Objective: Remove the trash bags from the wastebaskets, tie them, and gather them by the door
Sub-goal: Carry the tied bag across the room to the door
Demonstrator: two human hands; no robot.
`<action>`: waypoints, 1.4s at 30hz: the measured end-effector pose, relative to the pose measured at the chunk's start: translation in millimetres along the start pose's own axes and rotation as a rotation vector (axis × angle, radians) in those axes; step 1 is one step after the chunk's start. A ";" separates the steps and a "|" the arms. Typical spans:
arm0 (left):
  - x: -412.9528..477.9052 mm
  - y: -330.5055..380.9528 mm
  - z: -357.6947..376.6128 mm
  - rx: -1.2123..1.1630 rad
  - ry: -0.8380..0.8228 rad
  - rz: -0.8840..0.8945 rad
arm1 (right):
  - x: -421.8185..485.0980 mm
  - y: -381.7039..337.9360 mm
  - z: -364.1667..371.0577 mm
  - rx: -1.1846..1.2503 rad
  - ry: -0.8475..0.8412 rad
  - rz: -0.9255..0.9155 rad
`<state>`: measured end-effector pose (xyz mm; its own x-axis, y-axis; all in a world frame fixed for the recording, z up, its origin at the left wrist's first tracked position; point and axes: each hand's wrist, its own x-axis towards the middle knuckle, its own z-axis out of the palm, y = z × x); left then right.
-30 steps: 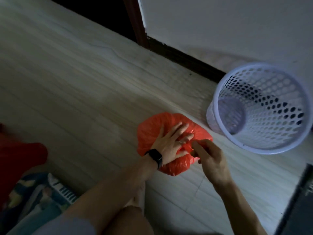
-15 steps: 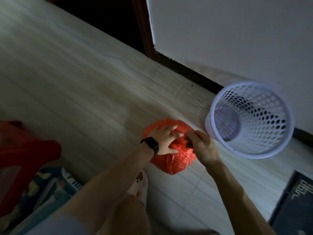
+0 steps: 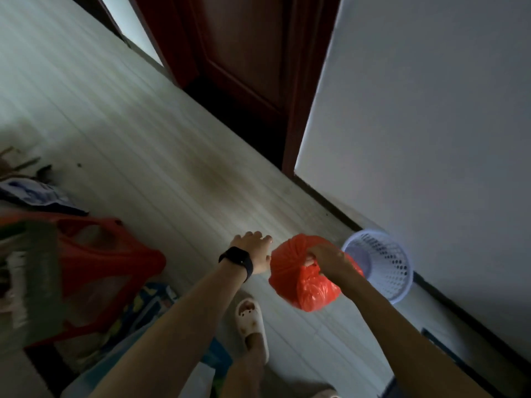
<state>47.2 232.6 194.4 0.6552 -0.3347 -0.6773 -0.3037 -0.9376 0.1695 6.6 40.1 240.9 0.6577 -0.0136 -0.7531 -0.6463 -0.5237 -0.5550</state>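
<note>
The crinkly red plastic trash bag [image 3: 307, 280] is held up by its bunched top in the closed right hand [image 3: 327, 258], just beside the empty white holey plastic wastebasket [image 3: 382, 265]. The left hand [image 3: 254, 251] is spread open and holds nothing. It looks tied. The dark red wooden door [image 3: 247, 53], beyond the wastebasket, is not yet reached.

Pale plank floor [image 3: 149, 156] — lilac wastebasket [image 3: 382, 265] by wall, slipper [image 3: 250, 314] on it.

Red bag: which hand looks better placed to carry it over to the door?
The right hand, likely: it already grips the red bag by its gathered top. The left hand is open beside it, holding nothing.
</note>
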 end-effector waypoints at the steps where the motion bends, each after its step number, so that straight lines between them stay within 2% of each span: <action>1: -16.0 -5.3 -26.5 -0.013 0.020 -0.012 | -15.0 -26.4 -9.9 -0.022 -0.006 0.002; 4: -59.4 -22.3 -99.3 -0.053 0.087 -0.027 | -53.5 -103.7 -29.5 -0.053 -0.032 -0.044; 7: -101.8 -47.0 -170.7 -0.089 0.181 -0.033 | -92.5 -186.3 -47.1 -0.143 0.015 -0.124; 13: -174.0 -113.2 -281.9 -0.127 0.366 -0.099 | -139.9 -327.8 -68.4 -0.305 0.079 -0.378; 16: -205.3 -145.9 -324.3 -0.163 0.459 -0.151 | -160.4 -394.9 -70.8 -0.220 0.156 -0.438; 20: -237.8 -190.2 -373.3 -0.190 0.594 -0.233 | -166.3 -473.5 -71.7 -0.157 0.156 -0.611; 28: -261.6 -305.0 -457.1 -0.228 0.866 -0.406 | -116.3 -637.3 -43.1 0.071 0.007 -0.787; 30: -259.9 -326.7 -461.9 -0.223 0.879 -0.440 | -95.5 -658.2 -34.2 0.083 -0.015 -0.789; 34: -253.1 -402.7 -472.1 -0.319 0.837 -0.631 | -28.7 -731.7 3.2 0.030 -0.181 -0.742; 37: -258.0 -456.9 -473.1 -0.393 0.819 -0.787 | 8.6 -785.9 38.4 -0.082 -0.282 -0.748; 42: -269.2 -541.5 -475.2 -0.488 0.785 -0.938 | 50.0 -871.3 97.1 -0.213 -0.390 -0.785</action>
<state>364.1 785.4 625.1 0.7538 0.6473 -0.1130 0.6545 -0.7243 0.2169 565.1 578.4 652.6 0.6764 0.6841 -0.2730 0.0440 -0.4074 -0.9122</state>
